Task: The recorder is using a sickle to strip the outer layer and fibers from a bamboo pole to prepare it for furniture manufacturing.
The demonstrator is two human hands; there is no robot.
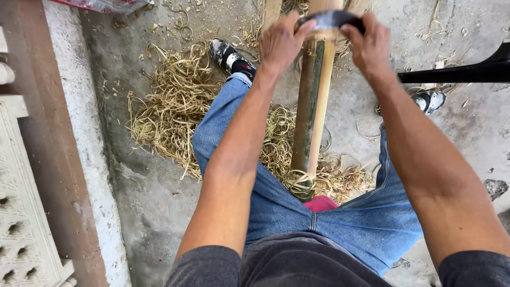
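A long bamboo pole [313, 106] runs away from me between my legs, green on its left side and pale, stripped on its right. Across its far part lies a dark curved blade [330, 19]. My left hand [280, 42] grips the blade's left end and my right hand [367, 45] grips its right end, both arms stretched forward. A curl of shaving hangs around the pole near my lap. The pole's near end rests on a red pad [320, 203] at my jeans.
Heaps of pale bamboo shavings [175, 106] cover the concrete floor left of and under my legs. A low concrete kerb and a patterned white block [21, 212] stand at the left. A black bar [462, 72] juts in from the right.
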